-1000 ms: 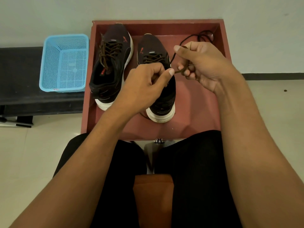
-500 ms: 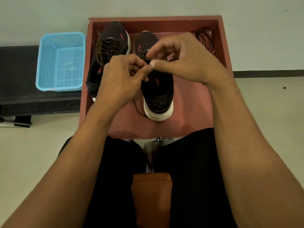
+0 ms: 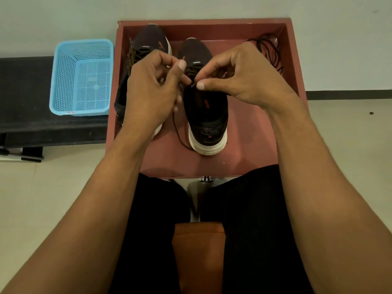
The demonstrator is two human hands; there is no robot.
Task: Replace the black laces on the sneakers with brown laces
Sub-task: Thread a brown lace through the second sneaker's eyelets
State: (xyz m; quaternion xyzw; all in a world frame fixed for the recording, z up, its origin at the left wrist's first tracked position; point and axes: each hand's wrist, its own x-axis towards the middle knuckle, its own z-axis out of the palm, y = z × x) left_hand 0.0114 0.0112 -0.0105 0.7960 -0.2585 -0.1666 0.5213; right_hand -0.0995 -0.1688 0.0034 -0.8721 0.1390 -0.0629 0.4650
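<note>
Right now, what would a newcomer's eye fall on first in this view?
The right hand pinches a brown lace tip over the dark white-soled sneaker on the right in the reddish-brown rectangular tray, the left hand curled beside it. Black laces lie bundled in the tray's far right corner; a light blue perforated plastic basket sits left of the tray.

A reddish tray [image 3: 250, 132] with raised walls holds 2 dark shoes side by side, toes toward the wall: the left sneaker [image 3: 152, 41] and the right sneaker [image 3: 206, 115]. A loose brown lace [image 3: 179, 134] trails on the tray bottom just left of the right sneaker's heel. Black laces [image 3: 269, 47] lie bunched in the far right corner. To the left, a black bench [image 3: 25, 92] carries 1 blue basket [image 3: 82, 77].
</note>
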